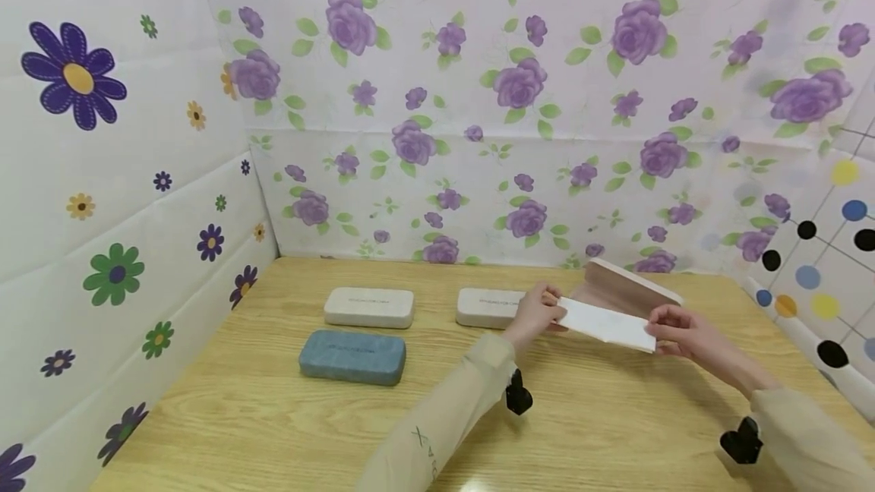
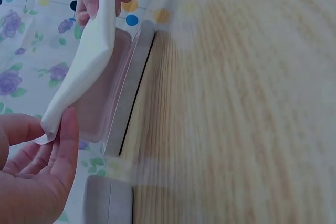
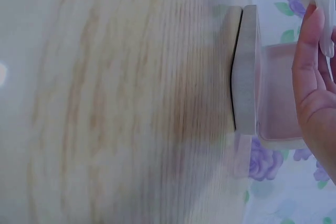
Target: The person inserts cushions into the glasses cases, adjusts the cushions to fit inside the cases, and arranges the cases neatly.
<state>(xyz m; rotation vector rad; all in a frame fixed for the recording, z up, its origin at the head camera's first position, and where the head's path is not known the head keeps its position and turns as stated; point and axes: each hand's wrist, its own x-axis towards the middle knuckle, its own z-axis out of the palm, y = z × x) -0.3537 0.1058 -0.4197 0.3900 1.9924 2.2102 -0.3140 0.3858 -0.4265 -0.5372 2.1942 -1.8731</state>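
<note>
A folded white cloth is stretched between my two hands, above the table. My left hand pinches its left end between thumb and fingers. At the opposite end, my right hand grips the cloth the same way. Just behind the cloth stands an open glasses case, its lid raised and its lining pale pink. In the left wrist view the cloth sags a little and shows its folded layers. The right wrist view shows the case's pink interior beside my right hand.
A closed whitish glasses case sits beside my left hand, which partly covers it. Farther left are another whitish case and a blue case. Flower-patterned sheets border the wooden table at the back and left.
</note>
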